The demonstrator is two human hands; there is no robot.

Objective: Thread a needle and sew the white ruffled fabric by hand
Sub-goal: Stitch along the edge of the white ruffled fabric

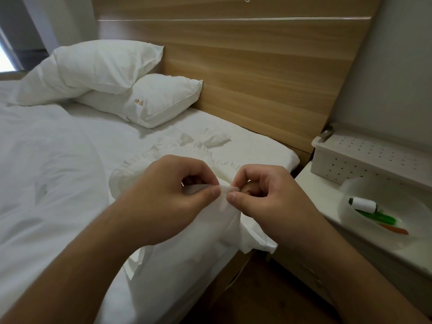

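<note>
The fabric [187,232] lies on the near corner of the bed [58,160], with its ruffled border spread out behind the hands and one loose part hanging over the bed's edge toward the floor. Both hands meet over a small fold of it. The left hand [168,195] pinches the fold between thumb and curled fingers [216,190], and the right hand [264,195] pinches the same fold just beside it, thumb tip almost touching the other thumb. All the fingers are closed narrow on the cloth. I cannot see a needle or a thread between them; if one is there, it is too thin to tell.

I judge the fabric to be very light and soft. It creases easily and hangs limp where nothing holds it, so it has no stiffness to push a needle against. The hands must give this stiffness: pull the edge tight between the two pinches and sew in the short tight part. The best place to hold seems the folded edge itself, close to the stitch point, not the ruffle, which would bunch and slip. The hanging part may pull the work downward a little, though its weight looks small.

On the counter [327,202] at the right stands a bowl [364,235] with a white spool [364,204], well apart from the hands.
</note>
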